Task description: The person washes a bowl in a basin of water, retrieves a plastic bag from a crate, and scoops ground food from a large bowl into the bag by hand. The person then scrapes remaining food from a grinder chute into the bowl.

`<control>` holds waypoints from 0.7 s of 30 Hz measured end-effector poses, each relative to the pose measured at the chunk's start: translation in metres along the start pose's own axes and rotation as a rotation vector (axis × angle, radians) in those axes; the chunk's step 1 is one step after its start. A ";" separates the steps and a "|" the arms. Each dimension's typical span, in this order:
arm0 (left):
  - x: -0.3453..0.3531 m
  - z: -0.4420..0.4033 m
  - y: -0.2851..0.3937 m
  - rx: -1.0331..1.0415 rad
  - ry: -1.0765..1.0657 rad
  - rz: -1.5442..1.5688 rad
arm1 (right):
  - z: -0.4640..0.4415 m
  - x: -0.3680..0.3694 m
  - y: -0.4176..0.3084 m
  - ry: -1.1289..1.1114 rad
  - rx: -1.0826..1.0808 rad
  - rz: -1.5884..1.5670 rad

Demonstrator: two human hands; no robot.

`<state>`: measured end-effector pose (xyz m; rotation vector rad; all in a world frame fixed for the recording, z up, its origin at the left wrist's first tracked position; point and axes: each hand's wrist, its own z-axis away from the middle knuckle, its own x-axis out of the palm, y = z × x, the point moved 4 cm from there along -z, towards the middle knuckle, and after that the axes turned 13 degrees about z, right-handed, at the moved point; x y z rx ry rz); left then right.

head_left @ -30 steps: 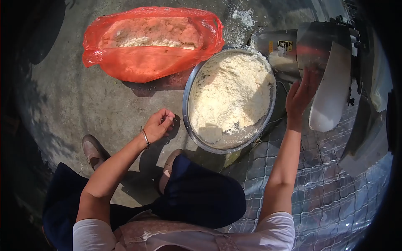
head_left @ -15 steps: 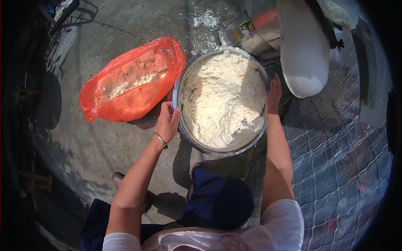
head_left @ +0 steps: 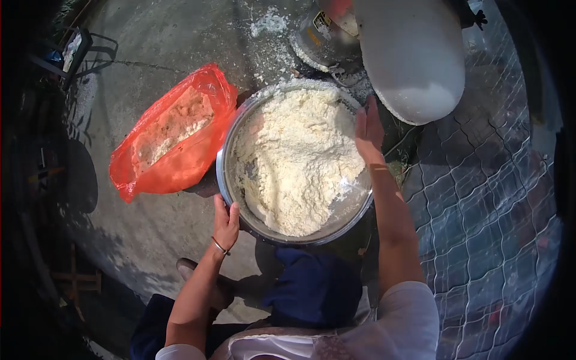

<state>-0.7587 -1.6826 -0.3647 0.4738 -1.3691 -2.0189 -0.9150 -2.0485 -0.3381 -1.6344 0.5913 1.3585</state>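
Note:
Between my hands is a wide metal basin (head_left: 223, 165) filled with pale, crumbly flour (head_left: 297, 162). My left hand (head_left: 226, 221) grips its lower left rim, thumb at the edge and fingers along the outer wall. Against the right rim lies my right hand (head_left: 369, 129), fingers long and pointing up along the side, holding the basin from there. Bare metal shows inside at the lower right, where the flour thins out. To the left, an open red plastic bag (head_left: 198, 159) with more pale flour inside rests close to the basin's rim.
A machine with a rounded white chute (head_left: 414, 66) overhangs the upper right, near my right hand. Its metal body (head_left: 327, 45) stands behind the basin. Spilled flour (head_left: 268, 23) marks the concrete floor. Wire mesh (head_left: 474, 240) covers the right side. A dark chair (head_left: 78, 57) stands upper left.
The basin has shifted left and toward my body in the view, both hands moving with it. My right hand sits higher along the rim. The chute and red bag also appear further left.

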 end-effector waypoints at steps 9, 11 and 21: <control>-0.016 0.003 -0.005 -0.017 -0.033 -0.035 | -0.057 0.038 -0.099 0.007 -0.529 -0.232; -0.016 0.001 -0.005 -0.019 -0.032 -0.042 | -0.062 0.039 -0.109 -0.139 -0.573 -0.244; -0.032 0.007 -0.017 -0.138 -0.049 -0.034 | -0.034 0.060 -0.150 -0.225 -0.851 -0.096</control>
